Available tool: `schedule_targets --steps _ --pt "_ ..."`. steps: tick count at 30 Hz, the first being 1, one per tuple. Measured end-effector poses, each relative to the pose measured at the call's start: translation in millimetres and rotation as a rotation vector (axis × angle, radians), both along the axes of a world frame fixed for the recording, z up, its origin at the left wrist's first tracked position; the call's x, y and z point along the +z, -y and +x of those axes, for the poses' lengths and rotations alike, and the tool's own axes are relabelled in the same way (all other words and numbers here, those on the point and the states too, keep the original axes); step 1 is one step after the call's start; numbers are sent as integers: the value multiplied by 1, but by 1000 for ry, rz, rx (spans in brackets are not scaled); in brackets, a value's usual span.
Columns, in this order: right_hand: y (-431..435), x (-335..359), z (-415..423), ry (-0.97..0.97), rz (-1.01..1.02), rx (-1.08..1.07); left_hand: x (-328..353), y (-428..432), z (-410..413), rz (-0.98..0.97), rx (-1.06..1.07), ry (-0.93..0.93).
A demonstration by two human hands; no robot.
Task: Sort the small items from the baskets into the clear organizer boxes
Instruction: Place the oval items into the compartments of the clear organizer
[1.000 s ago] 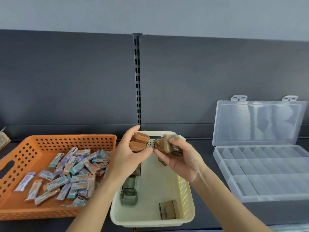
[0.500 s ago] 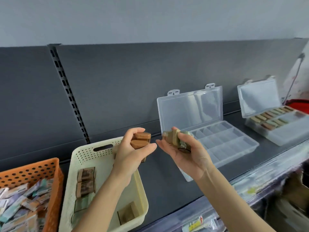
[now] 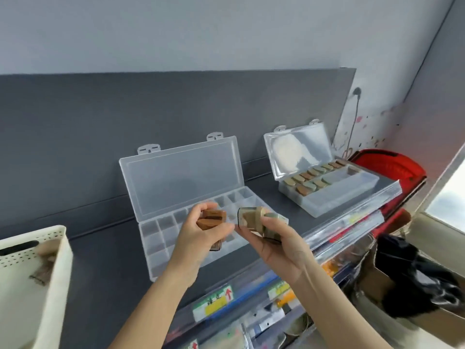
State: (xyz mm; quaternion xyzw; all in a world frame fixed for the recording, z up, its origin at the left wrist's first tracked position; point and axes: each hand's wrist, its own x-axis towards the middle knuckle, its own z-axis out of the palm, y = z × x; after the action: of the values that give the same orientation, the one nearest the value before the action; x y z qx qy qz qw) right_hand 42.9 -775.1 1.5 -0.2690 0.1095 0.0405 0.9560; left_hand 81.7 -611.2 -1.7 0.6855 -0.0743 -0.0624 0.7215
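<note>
My left hand (image 3: pixel 198 235) grips a stack of small brown blocks (image 3: pixel 212 219). My right hand (image 3: pixel 274 238) grips a bundle of tan and green blocks (image 3: pixel 251 217). Both hands hover over the near clear organizer box (image 3: pixel 156 238), whose lid stands open and whose compartments look bare where visible. A second clear organizer box (image 3: pixel 334 195) stands farther right with its lid open, and rows of brown and green blocks fill its back compartments. The cream basket (image 3: pixel 57 260) is at the far left edge, and the dark items inside it are blurred.
A dark grey back panel (image 3: pixel 125 122) rises behind the shelf. A red basket (image 3: pixel 392 167) sits at the far right. Labelled shelf edges (image 3: pixel 221 301) and goods lie below the shelf front. A black bag in a cardboard box (image 3: pixel 415 273) is at lower right.
The view has swung right: the orange basket left the frame, the cream basket slid to the left edge. Both hands carried their blocks from over the basket to over the near organizer.
</note>
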Motion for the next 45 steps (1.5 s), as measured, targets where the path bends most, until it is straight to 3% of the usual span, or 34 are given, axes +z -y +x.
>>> schedule_targets --steps 16,21,25,28,32,36,45 --pt "199 -4 12 -171 -208 -240 -12 204 48 -103 -114 -62" --pt "257 -10 49 -184 -459 -342 -16 257 92 -133 -170 -75" --pt "299 -6 85 -240 -812 -411 -15 290 128 -161 -167 -120" --pt "322 -10 106 -245 -915 -451 -15 307 151 -187 -173 -169" --pt "351 -15 133 -244 -1021 -459 -20 328 169 -91 -161 -139" --pt "379 -15 160 -215 -1330 -476 -24 350 182 -74 -132 -109" --pt "450 -22 220 -96 -1735 -239 -22 405 203 -160 67 -150"
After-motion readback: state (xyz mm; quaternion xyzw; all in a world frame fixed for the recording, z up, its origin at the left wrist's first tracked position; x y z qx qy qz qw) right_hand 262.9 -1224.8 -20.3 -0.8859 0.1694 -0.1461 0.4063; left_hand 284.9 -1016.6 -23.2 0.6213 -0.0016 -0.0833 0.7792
